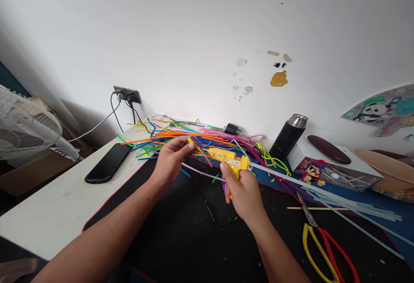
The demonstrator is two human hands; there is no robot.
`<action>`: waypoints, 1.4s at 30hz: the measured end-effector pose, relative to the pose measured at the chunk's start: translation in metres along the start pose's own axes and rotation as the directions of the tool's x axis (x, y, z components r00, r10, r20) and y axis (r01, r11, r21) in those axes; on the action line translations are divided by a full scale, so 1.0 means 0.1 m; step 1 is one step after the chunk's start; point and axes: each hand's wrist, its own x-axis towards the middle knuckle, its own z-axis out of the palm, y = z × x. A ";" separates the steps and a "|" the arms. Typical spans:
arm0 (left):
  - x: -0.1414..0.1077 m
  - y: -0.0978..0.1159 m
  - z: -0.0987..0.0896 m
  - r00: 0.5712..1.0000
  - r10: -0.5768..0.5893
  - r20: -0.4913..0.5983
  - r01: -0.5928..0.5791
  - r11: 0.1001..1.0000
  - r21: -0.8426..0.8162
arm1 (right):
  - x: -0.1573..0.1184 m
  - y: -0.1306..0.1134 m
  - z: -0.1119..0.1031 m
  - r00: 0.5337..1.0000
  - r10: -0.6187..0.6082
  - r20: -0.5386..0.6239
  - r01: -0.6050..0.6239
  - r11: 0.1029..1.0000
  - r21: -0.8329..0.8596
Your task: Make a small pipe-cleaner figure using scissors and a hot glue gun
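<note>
Between the thumb and fingers of my left hand is a small purple and yellow fuzzy piece, apparently made of pipe cleaner. My right hand grips a yellow hot glue gun by its handle. The gun's nozzle points left and is at or very near the fuzzy piece; I cannot tell whether they touch. A long translucent glue stick runs out of the gun's back to the right. Just behind both hands lies a heap of coloured pipe cleaners. Beneath them is a black mat.
Scissors with yellow and red handles lie at the right, near several spare glue sticks. A black thermos stands behind, beside a tissue box with a small colourful figure. At left are a phone and a fan.
</note>
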 end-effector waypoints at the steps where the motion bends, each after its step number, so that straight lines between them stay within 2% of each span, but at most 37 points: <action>1: 0.00 0.00 0.01 1.000 0.000 -0.002 0.000 1.000 -0.004 | 0.00 0.00 0.00 1.000 0.001 0.004 -0.001 1.000 0.000; 5: 0.00 0.02 0.02 1.000 0.003 -0.012 -0.003 1.000 -0.008 | 0.02 0.06 0.01 0.999 0.014 0.035 -0.014 1.000 0.014; 7: 0.04 0.02 -0.02 0.999 0.010 -0.052 -0.012 0.999 -0.040 | 0.04 0.10 0.01 0.999 0.015 0.052 -0.017 1.000 0.024; 11: 0.24 0.01 -0.23 0.974 0.003 -0.228 -0.046 0.981 -0.186 | 0.09 0.16 0.00 0.998 0.013 0.065 -0.020 0.994 0.110; 14: 0.37 -0.02 -0.37 0.928 -0.045 -0.371 -0.061 0.961 -0.271 | 0.13 0.19 -0.01 0.999 -0.014 0.043 0.002 0.962 0.274; 15: 0.38 -0.04 -0.38 0.925 -0.059 -0.377 -0.054 0.958 -0.281 | 0.15 0.21 -0.01 0.999 -0.022 0.030 0.010 0.943 0.332; 19: 0.32 -0.09 -0.32 0.958 -0.097 -0.270 0.023 0.964 -0.264 | 0.23 0.29 0.03 0.998 -0.029 -0.054 0.052 0.866 0.498; 23: 0.21 -0.11 -0.22 0.978 -0.124 -0.170 0.087 0.973 -0.214 | 0.20 0.30 0.10 0.996 0.054 -0.077 -0.006 0.855 0.518; 28: 0.16 -0.15 -0.20 0.990 -0.115 -0.077 0.104 0.986 -0.133 | -0.08 0.21 0.12 0.991 0.126 -0.035 -0.093 0.871 0.481; 32: 0.15 -0.20 -0.19 0.996 -0.086 -0.040 0.082 0.992 -0.093 | -0.32 0.15 -0.01 0.983 0.176 -0.049 -0.141 0.902 0.407; 36: 0.12 -0.21 -0.15 0.995 -0.100 0.003 0.100 0.993 -0.061 | -0.46 0.19 -0.21 0.940 0.314 -0.134 -0.213 0.845 0.490; 38: 0.09 -0.19 -0.14 0.992 -0.116 0.044 0.119 0.992 -0.052 | -0.53 0.24 -0.29 0.909 0.392 -0.141 -0.270 0.812 0.518; 42: 0.05 -0.16 -0.10 0.979 -0.165 0.120 0.172 0.984 -0.047 | -0.68 0.35 -0.36 0.834 0.552 -0.004 -0.477 0.724 0.498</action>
